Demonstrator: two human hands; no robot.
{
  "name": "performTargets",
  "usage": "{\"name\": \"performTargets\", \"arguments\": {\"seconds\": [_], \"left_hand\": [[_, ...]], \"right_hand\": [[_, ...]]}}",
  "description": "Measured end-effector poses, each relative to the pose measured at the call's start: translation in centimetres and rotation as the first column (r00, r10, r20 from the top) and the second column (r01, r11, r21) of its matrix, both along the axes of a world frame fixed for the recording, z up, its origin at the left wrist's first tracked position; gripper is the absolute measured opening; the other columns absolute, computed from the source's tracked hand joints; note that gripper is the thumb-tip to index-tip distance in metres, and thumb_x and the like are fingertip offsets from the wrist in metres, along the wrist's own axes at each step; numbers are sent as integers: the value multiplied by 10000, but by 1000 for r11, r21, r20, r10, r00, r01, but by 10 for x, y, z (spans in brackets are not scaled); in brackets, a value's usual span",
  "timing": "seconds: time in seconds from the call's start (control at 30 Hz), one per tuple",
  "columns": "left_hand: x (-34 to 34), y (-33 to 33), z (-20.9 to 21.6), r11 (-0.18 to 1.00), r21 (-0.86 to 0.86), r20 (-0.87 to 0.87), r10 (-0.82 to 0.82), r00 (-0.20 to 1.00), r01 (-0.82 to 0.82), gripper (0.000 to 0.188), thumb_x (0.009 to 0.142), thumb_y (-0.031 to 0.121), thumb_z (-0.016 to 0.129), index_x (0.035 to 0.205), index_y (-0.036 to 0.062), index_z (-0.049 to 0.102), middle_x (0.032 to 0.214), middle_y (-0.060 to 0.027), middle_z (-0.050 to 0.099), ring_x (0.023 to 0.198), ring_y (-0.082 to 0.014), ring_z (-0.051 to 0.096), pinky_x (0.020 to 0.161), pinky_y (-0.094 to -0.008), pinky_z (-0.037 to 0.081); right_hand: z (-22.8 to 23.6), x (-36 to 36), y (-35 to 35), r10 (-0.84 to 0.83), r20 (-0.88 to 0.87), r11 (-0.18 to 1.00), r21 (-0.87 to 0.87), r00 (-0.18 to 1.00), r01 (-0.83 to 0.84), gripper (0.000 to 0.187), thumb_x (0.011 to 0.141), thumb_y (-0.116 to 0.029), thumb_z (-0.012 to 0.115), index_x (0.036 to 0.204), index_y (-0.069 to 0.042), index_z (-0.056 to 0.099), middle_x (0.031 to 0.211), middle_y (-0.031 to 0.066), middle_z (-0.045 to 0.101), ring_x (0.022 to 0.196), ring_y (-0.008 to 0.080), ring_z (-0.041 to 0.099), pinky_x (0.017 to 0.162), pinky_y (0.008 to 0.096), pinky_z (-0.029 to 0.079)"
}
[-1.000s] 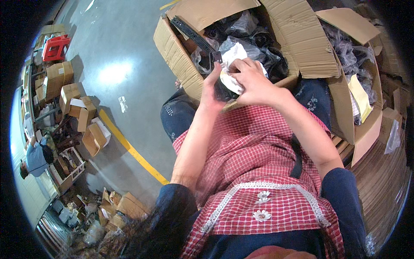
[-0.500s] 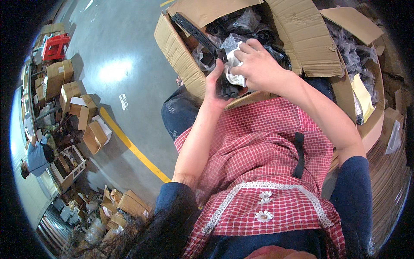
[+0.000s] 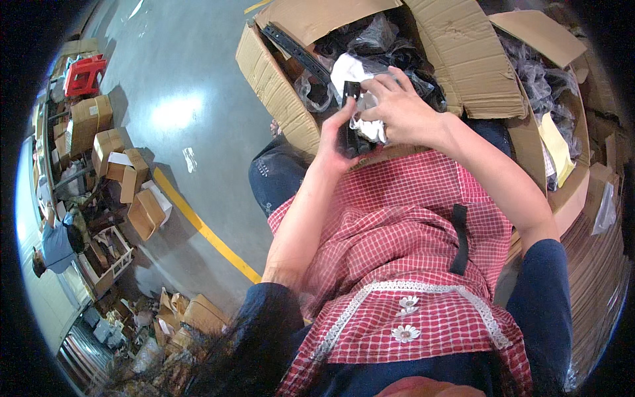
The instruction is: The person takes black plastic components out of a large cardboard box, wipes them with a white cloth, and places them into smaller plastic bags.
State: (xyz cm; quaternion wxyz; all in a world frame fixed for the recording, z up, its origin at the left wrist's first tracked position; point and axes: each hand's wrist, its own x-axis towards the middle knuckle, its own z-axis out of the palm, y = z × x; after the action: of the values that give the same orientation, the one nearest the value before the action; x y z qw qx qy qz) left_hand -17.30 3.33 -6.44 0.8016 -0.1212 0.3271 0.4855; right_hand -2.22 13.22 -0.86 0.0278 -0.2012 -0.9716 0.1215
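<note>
Cloth in right hand, black part in left hand

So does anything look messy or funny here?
Yes: at lower left, cardboard boxes lie jumbled in a heap, which looks untidy. The white cloth at the right hand is just crumpled.

Glossy grey floor, yellow line, bright light reflection.

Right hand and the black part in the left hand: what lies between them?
In the head view, a crumpled white cloth lies between the right hand and the black part gripped by the left hand.
</note>
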Motion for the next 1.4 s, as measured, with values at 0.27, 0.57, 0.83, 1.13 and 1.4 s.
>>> {"name": "performTargets", "arguments": {"seconds": [0.27,0.57,0.83,1.13,1.4], "left_hand": [[15,-3,-6,987,24,121,-161,979,160,509,889,545,655,1164,118,635,1131,-86,676,1040,-283,610,725,-475,524],[13,4,-15,986,-138,40,99,994,-93,486,903,476,612,1232,119,621,1217,-119,652,1093,-331,625,917,-581,509],[-7,-2,-13,973,155,-138,191,972,-170,389,918,245,690,1250,63,603,1146,-69,670,1022,-212,662,899,-366,532],[-5,2,-17,855,457,-226,377,898,-244,451,779,77,810,1192,43,631,1092,-25,665,907,-143,626,851,-265,491],[-20,6,-5,794,606,-250,242,937,-44,405,625,211,854,915,69,609,1358,-153,552,1064,-228,591,916,-326,477]], "right_hand": [[-19,8,77,-524,-240,852,-133,817,507,332,784,-187,674,1111,-167,730,971,111,684,905,345,665,775,439,519],[13,-17,7,-624,206,449,-696,754,561,399,891,-315,651,1157,-20,683,1034,206,702,938,319,693,803,407,547],[3,-7,-22,-497,272,131,-915,824,382,464,768,-151,770,1189,-21,624,1008,33,685,885,118,619,791,292,513],[36,28,14,-330,273,-8,-958,904,287,291,721,-71,708,1010,-45,690,822,-9,652,725,97,593,644,268,484],[57,49,37,-721,5,329,-877,692,350,275,765,-128,747,1015,-26,696,932,64,705,808,134,665,703,304,530]]}}
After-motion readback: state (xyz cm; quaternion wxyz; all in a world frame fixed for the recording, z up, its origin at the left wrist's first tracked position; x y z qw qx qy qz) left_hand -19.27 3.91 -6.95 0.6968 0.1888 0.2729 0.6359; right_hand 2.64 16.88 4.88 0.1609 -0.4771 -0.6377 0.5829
